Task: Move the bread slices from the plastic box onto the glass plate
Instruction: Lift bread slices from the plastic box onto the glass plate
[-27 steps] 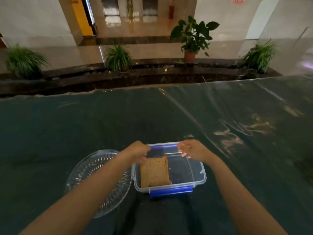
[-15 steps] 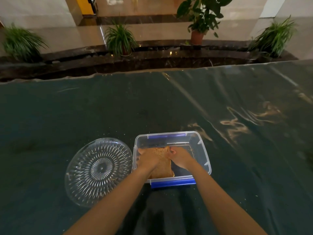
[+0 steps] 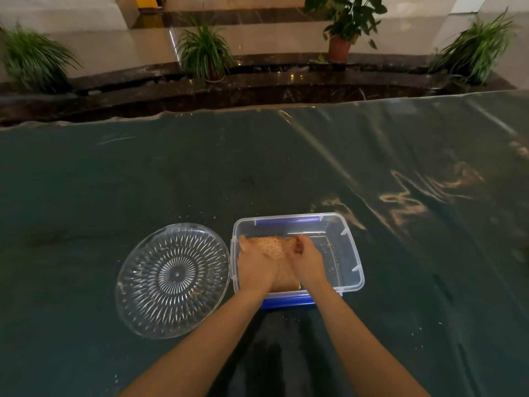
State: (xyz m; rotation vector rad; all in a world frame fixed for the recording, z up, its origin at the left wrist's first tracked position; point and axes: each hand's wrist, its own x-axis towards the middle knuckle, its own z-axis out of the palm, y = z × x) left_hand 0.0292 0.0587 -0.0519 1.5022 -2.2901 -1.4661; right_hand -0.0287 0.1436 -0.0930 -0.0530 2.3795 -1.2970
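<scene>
A clear plastic box [image 3: 347,255] with blue clips stands on the dark table in front of me. Brown bread slices [image 3: 273,247] lie in its left half. Both hands are inside the box on the bread. My left hand [image 3: 254,265] grips the left edge of the bread, and my right hand [image 3: 306,260] pinches its far right corner. Most of the bread is hidden under my hands. The ribbed glass plate [image 3: 174,277] sits just left of the box, touching it, with nothing but crumbs on it.
The table [image 3: 171,173] is covered with dark green cloth under shiny plastic film. Crumbs lie scattered around the box and plate. Beyond the far table edge are potted plants [image 3: 204,51] along a dark stone ledge.
My hands left the far rim of the box, went down inside it and closed on the bread. The camera tilted downward, so plate and box sit higher in view.
</scene>
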